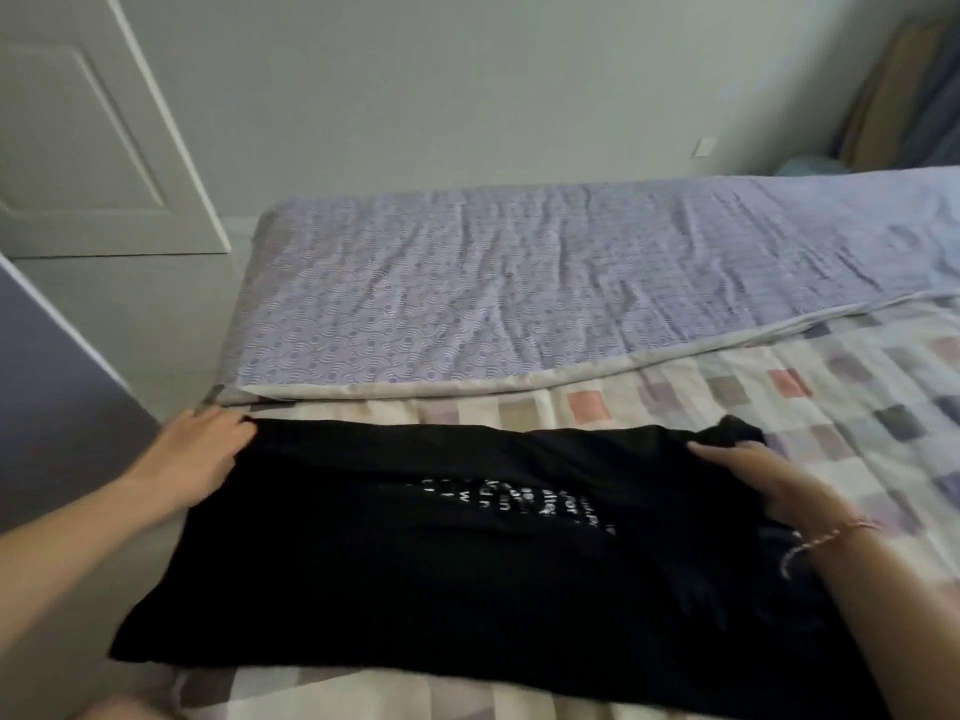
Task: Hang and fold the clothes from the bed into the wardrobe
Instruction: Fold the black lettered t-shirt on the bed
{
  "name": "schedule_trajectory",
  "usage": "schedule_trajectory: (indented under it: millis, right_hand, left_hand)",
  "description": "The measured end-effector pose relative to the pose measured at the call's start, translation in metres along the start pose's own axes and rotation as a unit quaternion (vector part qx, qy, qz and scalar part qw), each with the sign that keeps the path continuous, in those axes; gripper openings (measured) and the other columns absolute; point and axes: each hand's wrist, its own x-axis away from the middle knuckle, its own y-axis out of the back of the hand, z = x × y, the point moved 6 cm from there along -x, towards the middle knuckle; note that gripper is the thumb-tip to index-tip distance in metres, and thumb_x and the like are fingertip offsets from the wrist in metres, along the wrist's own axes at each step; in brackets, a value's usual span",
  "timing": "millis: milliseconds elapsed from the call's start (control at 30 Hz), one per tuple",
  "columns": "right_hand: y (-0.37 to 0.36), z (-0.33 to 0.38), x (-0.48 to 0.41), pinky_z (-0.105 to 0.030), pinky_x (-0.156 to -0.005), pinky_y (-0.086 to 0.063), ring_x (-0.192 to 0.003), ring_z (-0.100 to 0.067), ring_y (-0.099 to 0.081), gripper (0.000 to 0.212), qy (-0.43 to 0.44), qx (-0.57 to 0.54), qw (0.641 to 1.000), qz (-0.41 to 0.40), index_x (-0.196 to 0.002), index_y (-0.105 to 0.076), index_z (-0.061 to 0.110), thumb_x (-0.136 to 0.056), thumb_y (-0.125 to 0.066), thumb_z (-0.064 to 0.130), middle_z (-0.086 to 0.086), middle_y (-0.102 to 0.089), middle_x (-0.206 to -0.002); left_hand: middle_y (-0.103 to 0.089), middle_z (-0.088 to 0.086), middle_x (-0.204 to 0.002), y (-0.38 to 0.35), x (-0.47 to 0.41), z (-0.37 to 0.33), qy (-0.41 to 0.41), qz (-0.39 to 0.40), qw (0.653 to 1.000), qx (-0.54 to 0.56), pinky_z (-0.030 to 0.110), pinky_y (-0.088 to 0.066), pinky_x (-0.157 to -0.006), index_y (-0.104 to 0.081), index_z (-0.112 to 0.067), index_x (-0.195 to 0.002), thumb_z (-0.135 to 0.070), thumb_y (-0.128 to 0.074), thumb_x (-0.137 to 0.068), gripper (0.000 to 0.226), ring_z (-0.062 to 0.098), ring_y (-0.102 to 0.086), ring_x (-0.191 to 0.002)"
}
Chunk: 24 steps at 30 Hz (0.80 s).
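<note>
A black T-shirt (441, 563) with white lettering lies spread across the near part of the bed, over the checked sheet (831, 387). My left hand (202, 454) grips the shirt's far left corner, fingers curled over the fabric edge. My right hand (763, 480) holds the far right corner, where the cloth bunches up; a thin bracelet sits on that wrist. The shirt's far edge is folded over toward me, and the print shows in the middle.
A lilac patterned quilt (519, 288) covers the far half of the bed. A white panelled door (88, 127) stands at the left, with a dark panel (57, 387) nearer me. The wall runs behind the bed, and fabric hangs at the far right.
</note>
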Motion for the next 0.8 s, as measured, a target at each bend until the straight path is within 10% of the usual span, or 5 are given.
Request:
schedule_trajectory:
  millis: [100,267,467,667,800]
  right_hand:
    - [0.025,0.016,0.005,-0.021,-0.050,-0.054,-0.051,-0.012,-0.065,0.022,0.064,-0.016,0.994,-0.087,-0.090,-0.065,0.002,-0.081,-0.070,0.021,-0.009,-0.068,-0.068]
    - [0.059,0.001,0.037,-0.027,-0.043,-0.053,-0.049,-0.023,-0.063,0.037,-0.022,-0.037,0.999,0.017,-0.096,-0.063,0.001,-0.074,-0.070,0.029,-0.015,-0.068,-0.069]
    - [0.036,-0.074,0.090,-0.033,-0.066,-0.059,-0.083,-0.033,-0.069,0.052,-0.080,-0.042,0.993,0.073,-0.105,-0.066,-0.002,-0.077,-0.066,0.042,-0.022,-0.070,-0.100]
    - [0.034,-0.100,0.100,-0.038,-0.074,-0.058,-0.087,-0.036,-0.067,0.039,0.038,-0.086,0.995,-0.032,-0.114,-0.059,-0.001,-0.082,-0.068,0.021,-0.021,-0.069,-0.097]
    - [0.039,-0.109,0.101,-0.037,-0.067,-0.057,-0.088,-0.031,-0.064,0.029,0.026,-0.155,0.986,-0.064,-0.116,-0.054,0.001,-0.091,-0.058,0.014,-0.017,-0.065,-0.100]
  left_hand:
    - [-0.054,0.010,-0.063,0.002,0.004,0.012,0.020,-0.062,0.997,0.037,0.036,-0.048,-0.043,-0.060,-0.007,-0.067,0.012,-0.083,-0.018,0.057,0.031,-0.062,-0.054]
    - [-0.056,0.007,-0.080,0.008,0.054,0.013,0.042,-0.183,0.967,0.172,0.044,-0.051,-0.055,-0.053,-0.020,-0.093,-0.018,-0.053,-0.062,0.031,0.034,-0.061,-0.068]
    - [-0.055,-0.003,-0.112,-0.056,0.103,-0.025,0.040,0.142,0.979,0.140,0.035,-0.051,-0.072,-0.051,-0.019,-0.127,-0.020,-0.060,-0.079,0.048,0.021,-0.062,-0.095]
    - [-0.062,0.005,-0.109,0.023,0.063,-0.100,0.023,-0.022,0.984,0.177,0.037,-0.047,-0.081,-0.064,-0.013,-0.113,-0.044,-0.031,-0.080,0.057,0.026,-0.059,-0.102]
    - [-0.014,0.003,-0.156,-0.007,0.065,-0.152,0.041,0.124,0.985,0.112,0.036,-0.023,-0.111,-0.013,-0.023,-0.150,-0.043,-0.034,-0.098,0.059,0.021,-0.019,-0.142]
